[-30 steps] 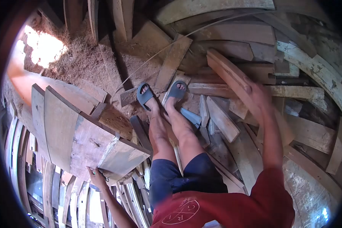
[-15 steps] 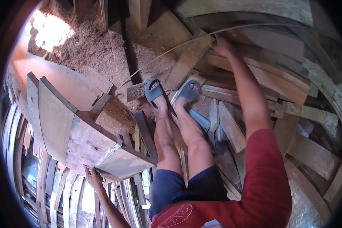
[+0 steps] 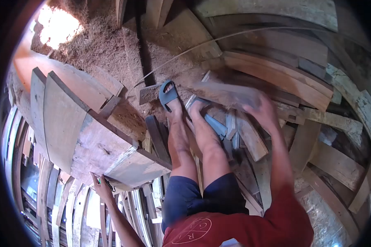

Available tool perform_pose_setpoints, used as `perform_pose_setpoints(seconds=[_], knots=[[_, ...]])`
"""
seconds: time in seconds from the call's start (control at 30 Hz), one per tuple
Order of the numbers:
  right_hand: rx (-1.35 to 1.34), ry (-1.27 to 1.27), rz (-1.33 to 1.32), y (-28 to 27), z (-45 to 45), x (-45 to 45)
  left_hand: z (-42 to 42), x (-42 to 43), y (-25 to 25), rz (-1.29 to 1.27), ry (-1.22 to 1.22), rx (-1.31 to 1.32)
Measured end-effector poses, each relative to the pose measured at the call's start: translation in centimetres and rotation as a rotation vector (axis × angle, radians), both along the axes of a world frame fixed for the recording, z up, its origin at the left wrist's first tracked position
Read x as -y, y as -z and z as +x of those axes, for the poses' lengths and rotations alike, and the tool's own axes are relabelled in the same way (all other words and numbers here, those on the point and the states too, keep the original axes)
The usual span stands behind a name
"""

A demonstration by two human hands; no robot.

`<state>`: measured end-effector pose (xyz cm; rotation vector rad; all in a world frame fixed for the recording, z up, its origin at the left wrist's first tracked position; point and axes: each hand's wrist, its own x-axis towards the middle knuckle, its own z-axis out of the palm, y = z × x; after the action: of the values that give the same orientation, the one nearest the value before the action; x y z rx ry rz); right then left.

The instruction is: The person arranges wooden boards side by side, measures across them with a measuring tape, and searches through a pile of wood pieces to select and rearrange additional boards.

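Wooden plank (image 3: 224,89), blurred, reaches away from the right hand (image 3: 262,111) toward picture left, its long axis running crosswise over the right foot (image 3: 197,103); the right grip is closed on its near end and is plainly the nearer hand. Across the legs, the left hand (image 3: 102,188) touches the lower edge of a patched wooden panel (image 3: 101,148), and I cannot tell whether that grip is clamped. Counted: one held plank, one patched panel, one plainly visible sandal (image 3: 168,97); the loose timber (image 3: 278,76) overlaps too much to number.
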<state>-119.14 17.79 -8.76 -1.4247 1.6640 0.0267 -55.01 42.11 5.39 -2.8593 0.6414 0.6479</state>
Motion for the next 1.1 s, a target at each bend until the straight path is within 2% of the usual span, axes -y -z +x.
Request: perform_pose_setpoints(seconds=[0.1,0.17,0.23,0.3,0.33,0.37,0.4,0.47,0.53,0.57,0.63,0.73,0.8,0.83,0.93,1.0,1.03,1.1], knots=[[-0.153,0.076,0.045,-8.3,-5.0,-2.1,-0.3,0.7,-0.2,0.079,-0.032,0.019],[-0.164,0.171,-0.009,-10.7,-7.4,-3.1,-1.0,1.3,-0.3,0.082,-0.008,0.021],[-0.165,0.257,-0.067,-11.3,-10.0,-3.4,-1.8,1.9,-0.6,0.085,0.009,0.033],[-0.386,0.313,-0.037,-9.9,-11.8,-2.7,-2.1,2.8,-1.0,0.153,0.014,0.014],[-0.376,0.314,-0.041,-8.9,-11.5,-2.4,-2.4,3.3,-1.1,0.148,0.013,0.023],[-0.599,0.217,-0.190,-7.7,-10.9,-1.9,-2.8,3.7,-1.2,0.162,-0.018,0.023],[-0.817,0.115,-0.340,-6.1,-10.0,-1.5,-2.9,3.7,-1.3,0.179,-0.050,0.025],[-0.841,-0.046,-0.418,-0.5,-7.0,0.2,-0.4,0.7,-0.2,0.090,-0.002,0.034],[-0.342,0.073,-0.144,6.4,-2.7,3.4,0.6,-0.7,0.5,0.010,0.029,0.036],[-0.226,0.095,-0.084,10.2,0.1,4.9,0.7,-0.8,0.2,0.011,0.027,0.050],[-0.095,-0.008,-0.201,22.8,2.2,6.6,0.1,-0.3,0.0,-0.075,-0.087,-0.059],[-0.118,-0.061,-0.197,32.8,6.1,10.9,-0.5,0.3,-0.1,-0.134,-0.178,-0.112],[-0.052,-0.130,0.100,37.6,6.9,12.1,-1.1,1.1,-0.3,-0.110,-0.129,-0.082],[-0.042,-0.140,0.106,38.8,7.0,12.1,-1.7,1.6,-0.5,-0.095,-0.119,-0.074],[-0.003,-0.144,0.155,35.8,6.3,11.5,-3.1,3.0,-0.6,-0.079,-0.243,-0.080],[0.043,-0.096,-0.032,31.4,5.2,11.9,-2.4,2.2,-0.3,-0.119,-0.255,-0.094],[0.036,-0.106,-0.027,28.1,4.6,12.0,-2.0,1.8,-0.4,-0.131,-0.263,-0.100],[-0.008,-0.066,0.009,21.0,2.8,12.1,-1.3,0.7,-0.3,-0.054,-0.037,-0.029]])
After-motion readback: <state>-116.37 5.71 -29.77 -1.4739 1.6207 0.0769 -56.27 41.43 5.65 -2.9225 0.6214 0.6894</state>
